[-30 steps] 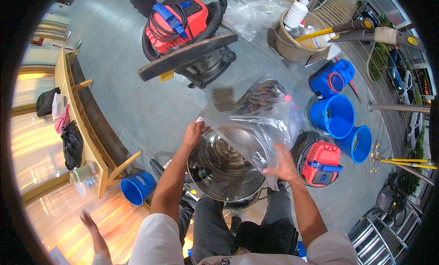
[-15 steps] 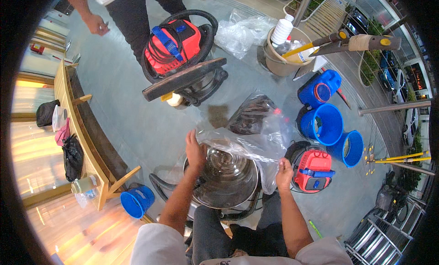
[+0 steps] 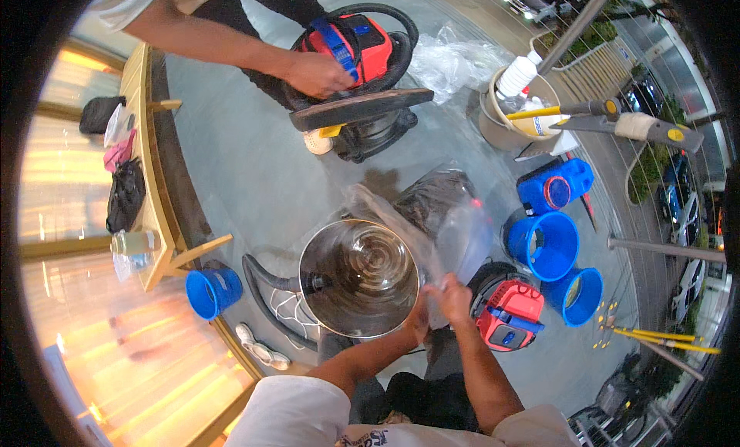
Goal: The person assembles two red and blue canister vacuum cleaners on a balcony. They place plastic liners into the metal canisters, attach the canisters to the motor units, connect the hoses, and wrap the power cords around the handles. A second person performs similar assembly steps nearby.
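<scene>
In front of me stands a round, shiny metal tank (image 3: 331, 312) with its top uncovered and a black hose joined at its left side. My right hand (image 3: 453, 299) is closed on a clear plastic bag (image 3: 462, 247) beside the tank's right rim. The bag is blurred and stretches from the far rim down to the hand. My left hand (image 3: 417, 322) is right next to it, at the near right rim. Its fingers are smeared and partly hidden, so I cannot tell whether it grips the bag or the rim. Behind the clear bag lies a dark filled bag (image 3: 435, 193).
Another person's hand (image 3: 320, 75) is on a red vacuum head (image 3: 370, 46) at the far side. A second red vacuum head (image 3: 510, 314) sits at right, near blue buckets (image 3: 574, 247) and a blue canister (image 3: 556, 186). A beige bucket (image 3: 493, 119) holds bottles and tools. White shoes (image 3: 262, 347) lie at left.
My left hand has moved from the tank's far left side to beside my right hand. The plastic bag, stretched wide before, has been drawn together to the right. The other person has reached to the vacuum.
</scene>
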Motion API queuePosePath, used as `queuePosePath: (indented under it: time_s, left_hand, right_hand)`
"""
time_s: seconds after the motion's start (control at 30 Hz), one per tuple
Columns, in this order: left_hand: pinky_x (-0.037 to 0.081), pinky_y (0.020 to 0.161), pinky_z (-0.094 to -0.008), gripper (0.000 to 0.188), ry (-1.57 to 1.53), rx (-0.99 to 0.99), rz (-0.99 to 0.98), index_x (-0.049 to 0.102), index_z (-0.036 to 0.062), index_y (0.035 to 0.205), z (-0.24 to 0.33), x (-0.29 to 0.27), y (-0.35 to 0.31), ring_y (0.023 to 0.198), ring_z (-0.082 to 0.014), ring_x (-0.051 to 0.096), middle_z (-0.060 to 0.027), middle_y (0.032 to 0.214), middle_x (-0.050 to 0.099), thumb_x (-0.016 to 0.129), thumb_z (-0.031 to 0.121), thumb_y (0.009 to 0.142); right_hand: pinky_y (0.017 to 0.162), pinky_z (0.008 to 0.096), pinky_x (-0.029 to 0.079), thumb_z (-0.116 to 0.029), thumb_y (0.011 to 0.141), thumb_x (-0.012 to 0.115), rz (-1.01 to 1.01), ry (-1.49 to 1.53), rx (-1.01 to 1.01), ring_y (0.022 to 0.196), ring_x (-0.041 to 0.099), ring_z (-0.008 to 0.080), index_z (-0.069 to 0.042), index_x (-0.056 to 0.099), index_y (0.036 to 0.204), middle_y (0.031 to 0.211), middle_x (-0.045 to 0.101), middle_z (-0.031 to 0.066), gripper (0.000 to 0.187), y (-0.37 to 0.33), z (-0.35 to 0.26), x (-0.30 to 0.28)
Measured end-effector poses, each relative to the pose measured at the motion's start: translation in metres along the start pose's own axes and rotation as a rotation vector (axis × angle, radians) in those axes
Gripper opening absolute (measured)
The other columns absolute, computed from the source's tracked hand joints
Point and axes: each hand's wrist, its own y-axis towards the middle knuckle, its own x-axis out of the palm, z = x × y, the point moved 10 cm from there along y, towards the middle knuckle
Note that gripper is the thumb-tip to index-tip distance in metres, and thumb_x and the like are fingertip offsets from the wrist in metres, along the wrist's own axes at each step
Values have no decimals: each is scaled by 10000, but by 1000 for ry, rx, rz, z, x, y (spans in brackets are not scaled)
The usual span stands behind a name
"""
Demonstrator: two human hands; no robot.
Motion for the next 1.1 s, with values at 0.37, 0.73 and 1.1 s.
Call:
queuePosePath:
  time_s: [0.37, 0.73, 1.1]
  left_hand:
    - [444, 747, -461, 363, 1209, 122, 311, 416, 128, 1154, -31, -109, -50, 938, -246, 527, -94, 1130, 470, 493, 241, 817]
    - [478, 620, -380, 150, -605, -136, 435, 501, 39, 907, -106, -82, 34, 691, -211, 553, -98, 761, 556, 517, 169, 832]
    - [424, 516, -314, 124, -863, -181, 295, 505, 55, 834, -120, -95, 13, 621, -193, 505, -72, 708, 523, 465, 163, 880]
  right_hand:
    - [653, 392, 420, -111, 722, 613, -199, 377, -254, 743, 516, 307, 4, 550, 679, 797, 500, 144, 138, -18, -57, 30]
    - [794, 382, 423, 14, 718, 542, 291, -163, -137, 852, 522, 286, 10, 393, 1151, 901, 539, 145, 458, 18, -71, -37]
    - [709, 385, 442, -375, 785, 596, -539, 57, 825, 766, 549, 290, 23, 500, 946, 860, 562, 144, 440, 78, 8, 102]
